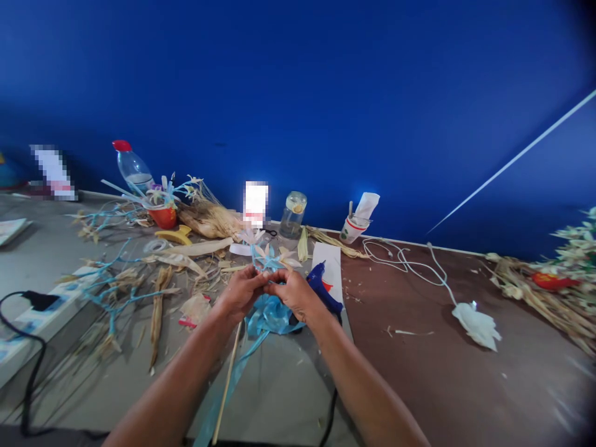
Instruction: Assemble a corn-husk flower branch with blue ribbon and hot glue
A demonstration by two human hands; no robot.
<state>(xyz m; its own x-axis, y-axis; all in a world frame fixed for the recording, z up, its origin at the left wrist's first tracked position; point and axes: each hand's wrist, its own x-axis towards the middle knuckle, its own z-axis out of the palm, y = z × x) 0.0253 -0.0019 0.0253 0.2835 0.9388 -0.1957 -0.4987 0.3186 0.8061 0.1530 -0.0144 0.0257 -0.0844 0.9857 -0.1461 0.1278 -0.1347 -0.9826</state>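
Observation:
My left hand (pixel 243 290) and my right hand (pixel 292 292) meet in the middle, fingers pinched together at the base of a handmade flower (pixel 267 256) with pale and light-blue petals. The stem at the fingertips is mostly hidden. Below the hands lies a bunched roll of shiny blue ribbon (pixel 270 315); a strip of it trails toward the near edge. A thin wooden stick (pixel 228 385) runs beside that strip, its upper end behind my left hand. Just right of my right hand, a blue glue gun (pixel 323 287) rests partly on a white sheet (pixel 331 256).
Dried husks (pixel 209 214), blue-wrapped branches (pixel 112 298) and a red cup (pixel 162 216) crowd the left, near a power strip (pixel 28 329). At the back stand a glass jar (pixel 292 217) and a white cup (pixel 352 230). A white cable (pixel 410 264) lies right.

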